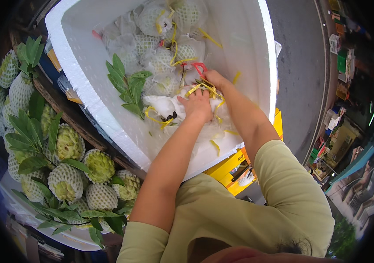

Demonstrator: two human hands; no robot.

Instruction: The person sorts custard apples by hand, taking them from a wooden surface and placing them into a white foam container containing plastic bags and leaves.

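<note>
Both of my hands are down inside a white foam box (132, 144) that holds bagged fruit. My left hand (198, 103) lies back up on a white wrapped bundle (165, 105), its fingertips partly hidden among yellow ties (211, 88). At the bundle's far right side, my right hand (216, 79) has its fingers bent around the end of a red tie (199, 67); its fingertips are hidden. Just beyond lie several fruits in foam nets and thin clear bags (160, 59). A leafy sprig (130, 86) rests to the left of the bundle.
Left of the box, custard apples (99, 166) in foam nets are heaped with green leaves (26, 138), past a wooden bar (65, 102). A yellow box (229, 171) stands under the foam box's near right corner. Grey road (298, 65) runs along the right, with stalls beyond.
</note>
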